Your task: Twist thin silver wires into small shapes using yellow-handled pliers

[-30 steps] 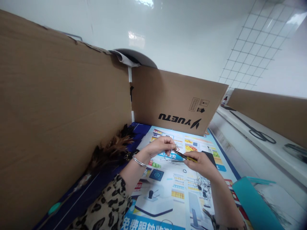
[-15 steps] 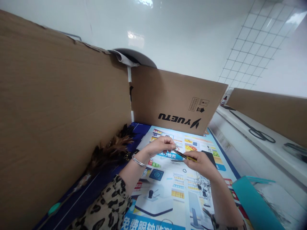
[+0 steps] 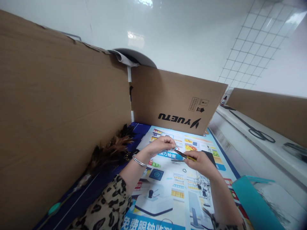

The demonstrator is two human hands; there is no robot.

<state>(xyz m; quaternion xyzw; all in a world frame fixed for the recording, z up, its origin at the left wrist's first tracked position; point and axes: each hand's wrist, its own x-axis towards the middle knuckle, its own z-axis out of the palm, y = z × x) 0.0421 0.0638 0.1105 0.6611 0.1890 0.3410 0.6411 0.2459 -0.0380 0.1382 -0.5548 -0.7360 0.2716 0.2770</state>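
Note:
My left hand (image 3: 161, 145), with a silver bangle at its wrist, is closed in a pinch. A thin wire-like piece shows at its fingertips, too small to make out fully. My right hand (image 3: 200, 163) grips slim pliers (image 3: 180, 153) with yellow and black handles, their tip pointing left and meeting the left fingertips. Below the pliers, a thin metallic tool (image 3: 177, 160) lies on the printed sheet (image 3: 165, 179). A small dark ring (image 3: 184, 170) rests nearer to me. Beside my right forearm sits a tangle of thin dark wires (image 3: 200, 182).
Cardboard panels stand at the left (image 3: 64, 105) and the back (image 3: 172, 95). A brown feather duster (image 3: 115, 145) lies along the left panel. On the right are a teal box (image 3: 257, 204) and a white ledge (image 3: 237, 119) holding black scissors (image 3: 260, 134).
Almost nothing differs. The pliers' tip and both hands have stayed together in nearly the same place.

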